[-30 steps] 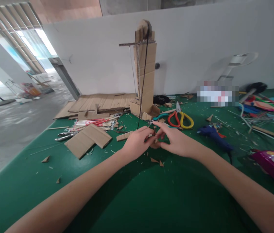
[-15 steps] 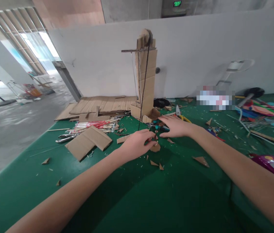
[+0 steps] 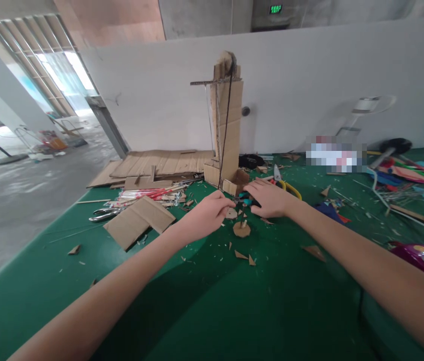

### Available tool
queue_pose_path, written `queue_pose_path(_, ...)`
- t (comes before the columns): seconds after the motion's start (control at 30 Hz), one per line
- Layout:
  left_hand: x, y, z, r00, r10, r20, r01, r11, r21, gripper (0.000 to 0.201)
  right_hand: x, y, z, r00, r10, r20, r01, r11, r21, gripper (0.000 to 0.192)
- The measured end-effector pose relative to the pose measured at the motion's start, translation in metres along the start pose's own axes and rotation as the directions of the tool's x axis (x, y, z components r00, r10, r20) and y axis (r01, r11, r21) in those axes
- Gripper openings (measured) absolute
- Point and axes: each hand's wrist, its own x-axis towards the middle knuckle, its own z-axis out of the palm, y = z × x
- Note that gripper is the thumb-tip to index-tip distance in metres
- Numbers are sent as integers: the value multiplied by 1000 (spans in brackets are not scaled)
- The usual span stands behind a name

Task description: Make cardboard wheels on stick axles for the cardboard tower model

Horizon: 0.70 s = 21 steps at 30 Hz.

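My right hand (image 3: 270, 197) lies over a pair of teal-and-black handled pliers (image 3: 248, 200), its fingers curled around the handles. Close by on the left, my left hand (image 3: 212, 213) has thumb and fingers pinched together near the pliers' tip; whatever is between them is too small to make out. Beneath those fingertips sits a small cardboard disc (image 3: 231, 213). A second cardboard disc (image 3: 242, 230), with a short stick standing up from it, lies nearer me. Behind both hands rises a cardboard tower (image 3: 230, 130) with a dark cord running down from its top wheel.
Yellow-handled scissors (image 3: 291, 190) lie beyond my right hand. To the left are cardboard pieces (image 3: 137, 220), metal-handled pliers (image 3: 102, 215) and wrapped sticks (image 3: 148, 193). Cardboard scraps (image 3: 240, 255) dot the green table (image 3: 197, 311). Mixed materials cover the far right.
My left hand has drawn back left from the stick on the disc, uncovering both discs. My right hand has settled lower, its fingers curling around the pliers.
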Motion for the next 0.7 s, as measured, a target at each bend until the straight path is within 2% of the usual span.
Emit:
queue_pose_path(0.23,3,-6,-3,997,17,-77,-18,1000,-11,29,-9,-6,-4,977,-26,-209,32,999,28,44)
queue_pose_path(0.33,3,-3,-8,994,28,-107,-29,1000,-7,28,-12,-9,-6,946,33,-321,-15,998,57,38)
queue_pose_path(0.43,3,-3,-11,991,30,-129,-30,1000,3,27,-17,-17,-11,896,141,-421,-87,985,147,26)
queue_pose_path(0.5,3,-5,-13,991,22,-130,-21,1000,10,27,-21,-25,-18,881,204,-427,-118,969,218,17)
queue_pose_path(0.57,3,-7,-13,992,13,-126,-12,1000,10,28,-26,-32,-26,889,240,-389,-142,954,263,11)
queue_pose_path(0.7,2,-10,-11,994,12,-105,-13,1000,-7,31,-37,-44,-42,916,310,-253,-231,926,299,15)
